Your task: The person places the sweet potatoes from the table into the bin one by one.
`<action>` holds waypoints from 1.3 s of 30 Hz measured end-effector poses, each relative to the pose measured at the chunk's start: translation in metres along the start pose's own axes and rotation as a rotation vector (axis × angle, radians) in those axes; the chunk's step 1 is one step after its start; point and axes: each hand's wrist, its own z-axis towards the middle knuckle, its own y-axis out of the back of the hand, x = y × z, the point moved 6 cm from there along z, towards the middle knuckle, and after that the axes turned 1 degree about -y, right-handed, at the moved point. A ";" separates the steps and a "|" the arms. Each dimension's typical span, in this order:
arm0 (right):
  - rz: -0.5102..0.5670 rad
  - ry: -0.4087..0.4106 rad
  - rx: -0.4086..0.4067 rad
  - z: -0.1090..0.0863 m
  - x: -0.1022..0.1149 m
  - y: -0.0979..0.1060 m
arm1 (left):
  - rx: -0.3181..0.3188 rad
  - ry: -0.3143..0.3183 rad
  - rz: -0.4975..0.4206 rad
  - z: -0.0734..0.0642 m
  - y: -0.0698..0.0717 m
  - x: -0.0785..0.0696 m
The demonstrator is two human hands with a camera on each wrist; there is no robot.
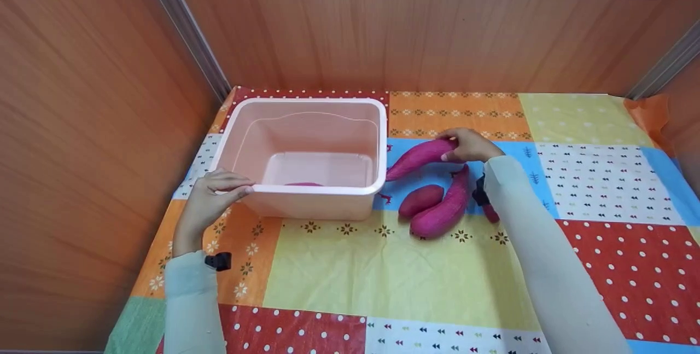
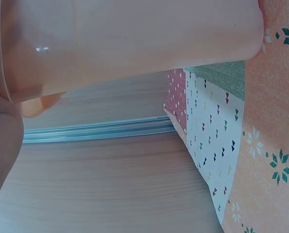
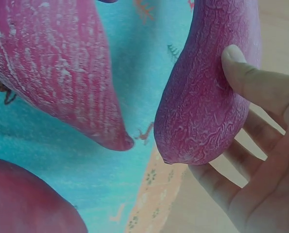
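Note:
A pale pink plastic bin (image 1: 311, 203) stands on the patterned cloth, left of centre. My left hand (image 1: 210, 195) grips its rim at the near left corner; in the left wrist view the bin's wall (image 2: 134, 39) fills the top. To the right of the bin, my right hand (image 1: 467, 145) holds a purple sweet potato (image 1: 421, 157) by its right end, thumb on one side and fingers on the other. Close below lie a long curved sweet potato (image 1: 445, 212) and a shorter one (image 1: 421, 202), side by side. Inside the bin, only a sliver of something purple (image 1: 303, 184) shows.
Another purple piece (image 1: 490, 213) lies partly hidden behind my right wrist. Wood-grain panels (image 1: 383, 25) enclose the back and sides. A patchwork-print cloth (image 1: 328, 272) covers the surface, with an orange flap (image 1: 651, 116) at the far right corner.

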 end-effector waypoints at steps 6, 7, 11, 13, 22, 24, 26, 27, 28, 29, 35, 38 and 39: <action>-0.010 -0.001 0.016 -0.004 0.005 0.008 | 0.004 0.000 -0.006 0.001 0.001 0.000; -0.012 -0.003 0.018 -0.005 0.005 0.010 | 0.005 0.003 -0.010 0.001 0.001 -0.001; -0.017 -0.003 0.018 -0.008 0.007 0.017 | 0.008 0.012 -0.014 0.001 0.001 -0.003; -0.018 -0.003 0.014 -0.010 0.008 0.021 | 0.009 0.015 -0.009 0.001 0.001 -0.003; -0.021 -0.006 0.034 -0.018 0.008 0.029 | 0.006 0.013 -0.006 0.001 0.001 -0.001; -0.019 -0.002 0.039 -0.019 0.009 0.031 | 0.002 0.006 -0.004 0.001 0.001 0.000; -0.016 0.000 0.041 -0.020 0.009 0.033 | -0.001 0.004 -0.006 0.001 0.001 0.001; -0.015 0.004 0.040 -0.021 0.009 0.034 | -0.001 0.004 -0.006 0.001 0.001 0.001; -0.015 0.008 0.041 -0.021 0.010 0.035 | 0.000 0.004 -0.007 0.001 0.001 0.001; -0.013 0.011 0.042 -0.022 0.011 0.036 | 0.001 0.005 -0.008 0.001 0.001 0.002; -0.003 -0.004 0.055 -0.026 0.013 0.041 | 0.004 0.015 -0.011 0.000 0.001 0.002; 0.005 -0.016 0.066 -0.029 0.012 0.044 | 0.006 0.021 -0.015 0.000 0.001 0.001; 0.006 -0.019 0.067 -0.029 0.012 0.046 | 0.007 0.022 -0.017 0.000 0.001 0.001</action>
